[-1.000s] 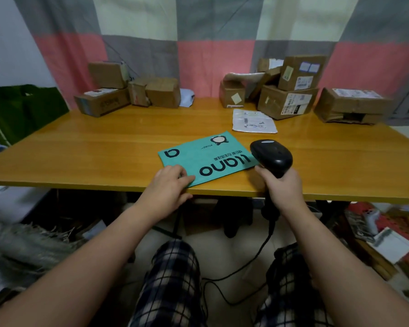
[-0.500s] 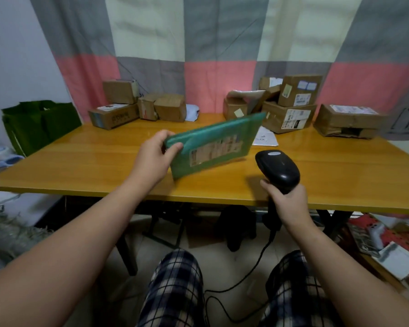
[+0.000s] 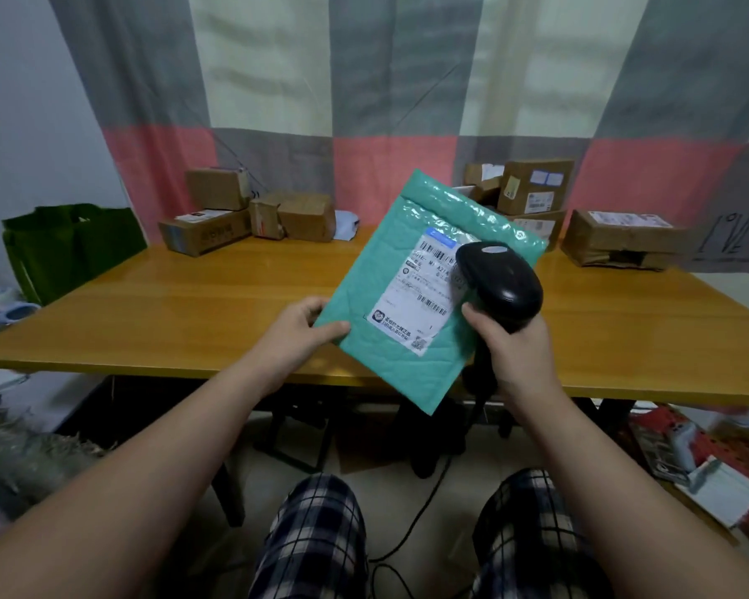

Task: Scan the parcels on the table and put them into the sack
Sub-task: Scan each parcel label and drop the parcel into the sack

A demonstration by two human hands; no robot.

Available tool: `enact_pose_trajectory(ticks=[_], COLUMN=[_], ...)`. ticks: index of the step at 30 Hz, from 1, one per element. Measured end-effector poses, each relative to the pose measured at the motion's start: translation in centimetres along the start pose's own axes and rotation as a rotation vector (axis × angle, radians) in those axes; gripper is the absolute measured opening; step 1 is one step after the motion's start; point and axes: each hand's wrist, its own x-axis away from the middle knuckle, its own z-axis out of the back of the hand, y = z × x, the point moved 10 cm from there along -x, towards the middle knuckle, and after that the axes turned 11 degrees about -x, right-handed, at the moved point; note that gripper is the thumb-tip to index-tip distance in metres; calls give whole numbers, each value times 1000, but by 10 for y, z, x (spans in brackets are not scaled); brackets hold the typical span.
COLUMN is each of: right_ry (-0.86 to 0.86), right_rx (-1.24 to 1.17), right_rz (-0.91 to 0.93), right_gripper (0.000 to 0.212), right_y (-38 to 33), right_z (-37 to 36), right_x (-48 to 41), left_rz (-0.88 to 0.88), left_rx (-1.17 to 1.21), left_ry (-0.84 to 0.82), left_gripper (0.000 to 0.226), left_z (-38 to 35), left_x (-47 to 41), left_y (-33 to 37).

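**A:** What are the hands up to?

**B:** The left hand (image 3: 303,326) reaches out over the lap and pinches the lower left edge of the teal mailer (image 3: 385,261), thumb on the front, fingers curled behind. The mailer is held up off the table (image 3: 191,313), tilted, label side facing the camera. The right hand (image 3: 511,343) is clenched round the handle of the scanner (image 3: 500,281). The scanner's head sits right in front of the label's right edge and covers part of it.

**A:** What's everything made of?

**B:** The mailer is padded, glossy plastic with a quilted bubble texture, flat and rectangular, with a folded flap on top. The scanner is smooth, rounded black plastic, and a cable hangs from the handle. The tabletop is varnished yellowish wood. Brown cardboard boxes (image 3: 217,209) sit along the back edge, with another bunch (image 3: 537,192) on the right. There's a soft green bag (image 3: 70,248) at the left end.

**A:** Any text you can read?

**B:** Not really. The white shipping label (image 3: 420,296) has a blue strip up top, a few barcodes, a QR code in the lower corner and Chinese print beside a small logo. It's all too blurry to make out.
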Motion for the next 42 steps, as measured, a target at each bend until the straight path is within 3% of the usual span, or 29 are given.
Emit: enact_pose_trajectory(ticks=[3, 7, 9, 12, 16, 25, 30, 36, 42], right_ry=[-130, -294, -221, -69, -108, -113, -116, -103, -190], right_rx=[157, 272, 305, 443, 387, 426, 408, 366, 314], right_rz=[32, 53, 84, 152, 55, 24, 33, 41, 30], right_gripper=[55, 58, 56, 36, 12, 30, 21, 24, 16], right_y=[-12, -21, -28, -38, -24, -8, -11, -15, -10], right_z=[-11, -33, -32, -25, -34, -50, -54, -54, -68], right_x=[-8, -12, -13, -8, 7, 24, 29, 29, 35], left_rz=[-18, -99, -121, -121, -79, -39, -35, -52, -86], left_rx=[34, 71, 13, 64, 155, 194, 173, 171, 218], left_ry=[39, 138, 192, 295, 348, 402, 421, 418, 444], left_gripper=[24, 10, 7, 13, 15, 7, 8, 11, 11], left_z=[6, 23, 30, 42, 45, 47, 50, 49, 59], left_x=[-2, -13, -16, -16, -14, -15, -14, -13, 7], left_y=[16, 50, 56, 50, 32, 14, 12, 13, 18])
